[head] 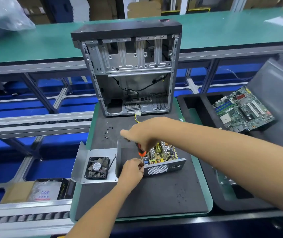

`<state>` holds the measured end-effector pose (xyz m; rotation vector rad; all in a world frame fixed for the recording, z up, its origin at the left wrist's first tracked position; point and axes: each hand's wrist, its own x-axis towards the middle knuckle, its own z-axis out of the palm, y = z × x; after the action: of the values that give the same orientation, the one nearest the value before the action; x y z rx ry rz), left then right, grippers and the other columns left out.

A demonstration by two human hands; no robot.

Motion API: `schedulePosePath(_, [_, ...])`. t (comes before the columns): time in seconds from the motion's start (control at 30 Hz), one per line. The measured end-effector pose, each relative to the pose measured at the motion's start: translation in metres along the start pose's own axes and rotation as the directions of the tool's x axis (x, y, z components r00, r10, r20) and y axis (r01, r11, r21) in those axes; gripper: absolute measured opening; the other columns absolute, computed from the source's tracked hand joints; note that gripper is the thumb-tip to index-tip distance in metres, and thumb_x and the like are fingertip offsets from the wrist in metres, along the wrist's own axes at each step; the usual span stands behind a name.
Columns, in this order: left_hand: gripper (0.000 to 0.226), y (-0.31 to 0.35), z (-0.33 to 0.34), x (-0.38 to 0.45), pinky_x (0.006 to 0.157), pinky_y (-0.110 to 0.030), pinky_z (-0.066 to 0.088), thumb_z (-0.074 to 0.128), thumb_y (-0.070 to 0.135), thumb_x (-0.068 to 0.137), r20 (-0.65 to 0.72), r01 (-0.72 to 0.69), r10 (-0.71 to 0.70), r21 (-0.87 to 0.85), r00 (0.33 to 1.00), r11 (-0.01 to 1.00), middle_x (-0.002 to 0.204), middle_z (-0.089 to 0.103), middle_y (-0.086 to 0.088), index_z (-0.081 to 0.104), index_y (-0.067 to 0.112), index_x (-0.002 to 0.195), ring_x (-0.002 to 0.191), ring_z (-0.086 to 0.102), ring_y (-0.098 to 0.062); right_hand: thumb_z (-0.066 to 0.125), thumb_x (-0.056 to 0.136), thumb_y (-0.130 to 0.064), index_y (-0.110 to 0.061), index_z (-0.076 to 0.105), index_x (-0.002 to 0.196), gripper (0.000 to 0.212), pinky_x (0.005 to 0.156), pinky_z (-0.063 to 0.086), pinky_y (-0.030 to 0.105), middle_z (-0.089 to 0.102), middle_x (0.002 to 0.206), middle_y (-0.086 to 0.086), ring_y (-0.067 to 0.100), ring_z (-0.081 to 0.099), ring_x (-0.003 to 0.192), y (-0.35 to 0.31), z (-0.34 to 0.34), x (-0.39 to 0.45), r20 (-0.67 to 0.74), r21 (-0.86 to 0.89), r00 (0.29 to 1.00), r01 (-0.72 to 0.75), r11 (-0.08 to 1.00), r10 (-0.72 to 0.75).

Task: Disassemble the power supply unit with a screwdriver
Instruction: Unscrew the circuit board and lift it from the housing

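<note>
My right hand [138, 134] is wrapped round the screwdriver [140, 149] — orange-and-black handle, shaft pointing down into the near-left corner of the power supply unit [163, 160]. My left hand [132, 169] pinches that same corner of the PSU, fingers curled on the edge of the perforated metal wall, holding it steady.

The PSU sits mid-mat on the dark mat [154, 194], lid off, circuit board w/ yellow coils and capacitors showing on top. Everything else I place relative to it:

- Just left of the PSU lies the removed cover [99, 152], bent sheet metal, w/ the black fan [97, 168] mounted in it, blades up. A black wire runs from the fan toward the PSU.
- Behind-left of the PSU, a small scatter of loose screws [106, 132] on the mat.
- Behind the PSU stands the empty PC case [128, 71], open side toward me, black cables hanging inside; a white connector on yellow-black wires [137, 115] trails out at its base, toward the PSU.
- Right of the PSU and further back, a green motherboard [242, 109] rests tilted in a black foam tray [197, 103].
- Far left and nearer me than the PSU, a cardboard box [17, 191] w/ bagged parts sits by the conveyor rail.
</note>
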<state>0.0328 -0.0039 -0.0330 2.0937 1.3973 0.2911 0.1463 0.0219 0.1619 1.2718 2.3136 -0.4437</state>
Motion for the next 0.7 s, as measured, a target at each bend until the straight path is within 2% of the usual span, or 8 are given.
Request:
schedulePosePath(0.1, [0.018,0.0,0.002,0.0,0.078,-0.024,0.048,0.055,0.003,0.08,-0.008,0.037,-0.038,-0.054,0.999,0.998,0.095,0.067,-0.002,0.069,0.007,0.089,0.082,0.059,-0.017,0.069,0.083,-0.014,-0.013,0.048,0.102,0.028,0.067,0.042,0.035,0.048,0.08,-0.004,0.023,0.05,0.085,0.004,0.0,0.0,-0.04,-0.044,0.997,0.064,0.997,-0.066])
schedulePosePath(0.2, [0.017,0.002,0.003,-0.001,0.072,-0.018,0.042,0.055,0.001,0.079,-0.003,0.071,-0.072,-0.103,0.997,0.992,0.085,0.06,0.003,0.067,0.009,0.088,0.075,0.055,-0.013,0.078,0.075,-0.021,-0.012,0.058,0.1,0.033,0.071,0.048,0.035,0.062,0.093,0.001,0.021,0.054,0.089,0.005,-0.003,-0.001,-0.072,-0.007,0.995,0.063,0.998,-0.064])
schedulePosePath(0.33, [0.016,0.004,0.0,0.001,0.068,-0.018,0.042,0.051,0.001,0.078,0.055,0.094,-0.088,-0.12,0.995,0.988,0.072,0.054,0.005,0.059,0.015,0.081,0.068,0.051,-0.013,0.078,0.073,-0.021,-0.013,0.063,0.094,0.028,0.068,0.05,0.033,0.066,0.091,0.002,0.021,0.057,0.089,0.004,-0.003,-0.001,-0.114,-0.028,0.993,0.039,0.999,-0.042])
schedulePosePath(0.43, [0.016,0.005,-0.002,0.001,0.061,-0.019,0.035,0.05,0.001,0.078,0.082,0.095,-0.088,-0.081,0.993,0.992,0.065,0.048,0.009,0.055,0.016,0.076,0.067,0.047,-0.015,0.076,0.077,-0.021,-0.014,0.064,0.103,0.029,0.076,0.053,0.034,0.066,0.1,0.002,0.022,0.06,0.095,0.002,0.004,0.001,-0.082,0.063,0.996,0.044,0.997,-0.038])
schedulePosePath(0.53, [0.015,0.005,-0.002,0.001,0.063,-0.023,0.033,0.047,-0.001,0.077,0.112,0.075,-0.068,-0.063,0.991,0.995,0.073,0.048,0.003,0.049,0.014,0.072,0.072,0.043,-0.016,0.069,0.083,-0.039,-0.012,0.063,0.1,0.033,0.072,0.057,0.041,0.064,0.096,0.008,0.029,0.066,0.087,-0.006,0.011,0.005,-0.029,0.108,0.998,-0.044,0.993,0.047])
schedulePosePath(0.6, [0.02,0.008,-0.004,0.002,0.063,-0.025,0.034,0.047,-0.002,0.076,0.129,0.076,-0.067,-0.067,0.989,0.995,0.075,0.048,-0.001,0.045,0.015,0.066,0.072,0.041,-0.017,0.051,0.087,-0.065,-0.012,0.065,0.081,0.055,0.059,0.048,0.034,0.06,0.082,0.008,0.028,0.061,0.076,-0.01,0.01,0.008,-0.097,0.075,0.987,-0.124,0.989,0.131])
schedulePosePath(0.63, [0.02,0.008,-0.004,0.003,0.064,-0.027,0.035,0.048,-0.002,0.076,0.127,0.086,-0.075,-0.08,0.989,0.993,0.075,0.049,-0.002,0.045,0.015,0.066,0.072,0.042,-0.018,0.039,0.091,-0.069,-0.013,0.06,0.07,0.064,0.055,0.039,0.032,0.055,0.075,0.007,0.026,0.056,0.072,-0.01,0.01,0.009,-0.117,0.103,0.98,-0.15,0.983,0.162])
schedulePosePath(0.7, [0.015,0.007,-0.005,0.005,0.061,-0.025,0.036,0.049,-0.002,0.076,0.129,0.094,-0.083,-0.083,0.988,0.992,0.073,0.048,0.001,0.049,0.012,0.074,0.071,0.043,-0.018,0.032,0.099,-0.058,-0.012,0.049,0.064,0.06,0.053,0.033,0.031,0.05,0.066,0.008,0.027,0.052,0.067,-0.008,0.008,0.01,-0.126,0.18,0.973,-0.167,0.969,0.192])
